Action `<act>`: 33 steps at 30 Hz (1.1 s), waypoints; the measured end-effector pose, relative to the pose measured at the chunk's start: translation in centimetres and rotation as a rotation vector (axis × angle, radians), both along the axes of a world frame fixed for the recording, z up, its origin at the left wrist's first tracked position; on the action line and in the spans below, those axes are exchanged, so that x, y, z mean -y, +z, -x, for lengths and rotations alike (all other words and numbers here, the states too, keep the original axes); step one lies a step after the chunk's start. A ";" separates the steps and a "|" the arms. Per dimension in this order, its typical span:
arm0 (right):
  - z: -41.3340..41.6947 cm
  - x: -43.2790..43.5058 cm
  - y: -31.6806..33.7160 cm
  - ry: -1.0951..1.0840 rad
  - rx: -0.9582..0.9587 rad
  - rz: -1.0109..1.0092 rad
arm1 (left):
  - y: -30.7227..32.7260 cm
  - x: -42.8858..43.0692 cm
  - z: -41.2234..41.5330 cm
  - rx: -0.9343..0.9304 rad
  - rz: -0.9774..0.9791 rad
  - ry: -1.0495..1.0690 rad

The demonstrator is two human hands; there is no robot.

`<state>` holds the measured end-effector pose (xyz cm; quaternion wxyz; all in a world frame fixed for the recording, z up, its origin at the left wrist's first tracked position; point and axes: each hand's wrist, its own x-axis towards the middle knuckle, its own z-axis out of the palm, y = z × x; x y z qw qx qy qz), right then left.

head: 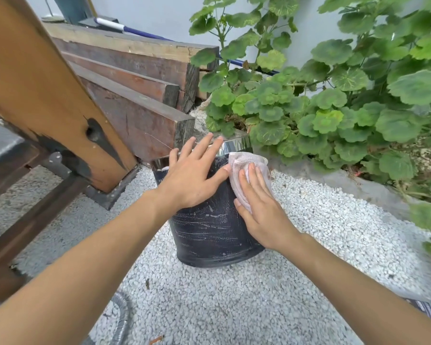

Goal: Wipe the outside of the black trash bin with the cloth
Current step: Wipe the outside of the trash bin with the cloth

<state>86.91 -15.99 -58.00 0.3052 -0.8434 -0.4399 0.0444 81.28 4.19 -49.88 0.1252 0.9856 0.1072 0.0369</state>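
Observation:
The black trash bin (209, 235) stands on white gravel in the middle of the view, with a shiny metal rim and pale soapy streaks on its wall. My left hand (192, 175) lies flat on the bin's upper left side, fingers straight and reaching over the rim. My right hand (261, 207) presses a white cloth (241, 165) flat against the bin's upper right side, fingers straight over the cloth. Most of the cloth's lower part is hidden under that hand.
Stacked wooden beams (139, 78) and a slanted wooden post (42, 90) crowd the left and back. A leafy green plant (334, 103) spreads behind and right of the bin. White gravel (222, 302) covers the ground in front. A flexible metal hose (121, 322) lies at bottom left.

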 end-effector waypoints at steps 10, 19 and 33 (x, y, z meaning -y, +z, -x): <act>2.5 2.6 -1.9 0.015 -0.052 0.118 | 0.6 -1.6 0.3 -0.005 0.097 0.011; 5.1 5.5 -3.5 0.067 -0.061 0.254 | 0.7 -1.6 0.0 -0.026 0.069 0.028; 6.8 9.4 -3.0 0.056 -0.315 0.209 | 0.5 -2.0 -0.3 0.050 0.072 0.000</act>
